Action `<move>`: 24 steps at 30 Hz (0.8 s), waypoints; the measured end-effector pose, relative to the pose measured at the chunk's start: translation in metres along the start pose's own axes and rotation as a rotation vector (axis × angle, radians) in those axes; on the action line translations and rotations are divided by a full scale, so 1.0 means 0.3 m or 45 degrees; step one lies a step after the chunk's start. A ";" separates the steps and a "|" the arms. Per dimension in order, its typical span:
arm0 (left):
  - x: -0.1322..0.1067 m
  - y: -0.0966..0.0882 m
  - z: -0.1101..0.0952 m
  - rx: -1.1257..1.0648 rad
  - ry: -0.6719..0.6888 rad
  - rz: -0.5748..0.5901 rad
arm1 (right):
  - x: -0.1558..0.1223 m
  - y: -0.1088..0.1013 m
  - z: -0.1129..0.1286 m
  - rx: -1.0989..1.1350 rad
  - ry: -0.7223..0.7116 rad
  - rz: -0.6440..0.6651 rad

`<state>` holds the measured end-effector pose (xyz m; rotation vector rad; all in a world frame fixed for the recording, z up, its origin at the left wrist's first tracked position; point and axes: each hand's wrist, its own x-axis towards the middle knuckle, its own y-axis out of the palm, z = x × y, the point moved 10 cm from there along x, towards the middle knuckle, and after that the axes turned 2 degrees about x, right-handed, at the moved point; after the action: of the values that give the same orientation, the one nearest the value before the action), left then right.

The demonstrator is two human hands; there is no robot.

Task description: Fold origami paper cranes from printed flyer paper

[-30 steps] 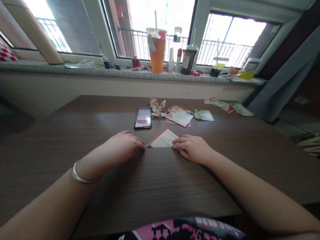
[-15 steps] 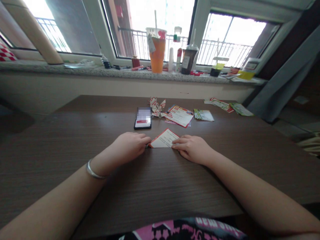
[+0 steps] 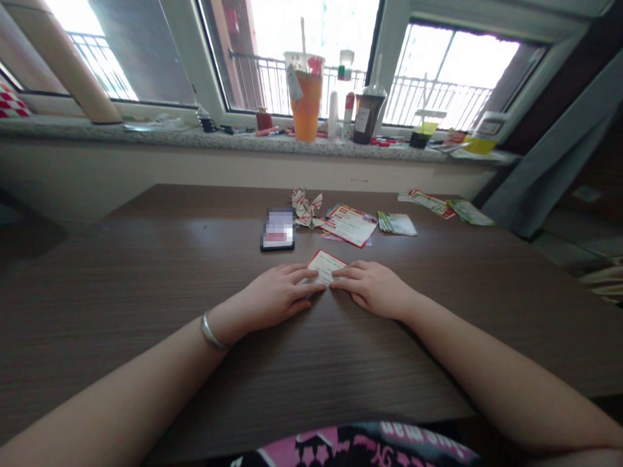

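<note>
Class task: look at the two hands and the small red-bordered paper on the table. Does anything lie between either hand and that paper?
Nothing visible does. The left hand and the right hand both rest their fingertips directly on the small red-bordered white paper.

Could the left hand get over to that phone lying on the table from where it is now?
Probably yes. The left hand lies flat on the red-edged paper, and the phone sits just beyond it on the table. Only bare wood lies between them, though the hand would have to let go of the paper.
</note>
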<state>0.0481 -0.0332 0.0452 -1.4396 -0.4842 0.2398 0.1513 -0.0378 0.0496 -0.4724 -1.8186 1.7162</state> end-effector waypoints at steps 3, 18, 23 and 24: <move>0.003 -0.006 -0.001 -0.014 -0.016 -0.008 | -0.004 -0.004 -0.017 0.026 0.050 0.003; 0.004 -0.010 0.007 -0.130 -0.024 -0.013 | -0.058 -0.035 -0.117 -0.032 0.292 0.175; 0.001 -0.007 0.010 -0.137 -0.034 0.004 | -0.081 -0.042 -0.158 -0.090 0.412 0.242; 0.001 -0.007 0.010 -0.140 -0.035 0.003 | -0.084 -0.044 -0.164 -0.091 0.430 0.254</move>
<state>0.0467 -0.0308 0.0476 -1.5457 -0.5249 0.2384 0.2034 -0.0167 0.0581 -0.9408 -1.6344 1.5853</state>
